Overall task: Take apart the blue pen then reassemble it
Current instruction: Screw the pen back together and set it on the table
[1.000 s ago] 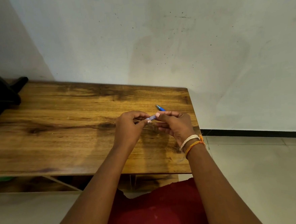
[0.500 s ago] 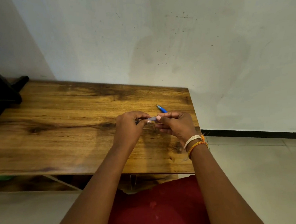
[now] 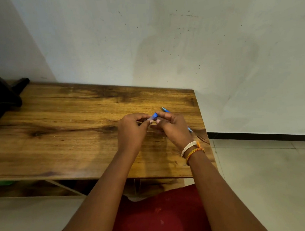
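Above the wooden table (image 3: 77, 131), both my hands pinch a blue pen (image 3: 154, 116). Only a short clear and blue stretch of it shows between the fingertips. My left hand (image 3: 131, 133) grips the clear end with thumb and forefinger. My right hand (image 3: 172, 130) holds the blue end, and the rest of the pen is hidden in the fingers. A second blue pen (image 3: 166, 111) lies on the table behind my right hand, with its tip pointing away from me and its far end (image 3: 190, 130) showing past my wrist.
A dark object (image 3: 0, 97) stands at the table's far left corner. The white wall runs along the table's back, and the right edge (image 3: 202, 126) drops to the tiled floor. Something green (image 3: 1, 183) lies under the table at left.
A blue part of the pen now shows between my fingertips, where before only a pale clear piece was seen. Both hands stay in the same spot over the table.
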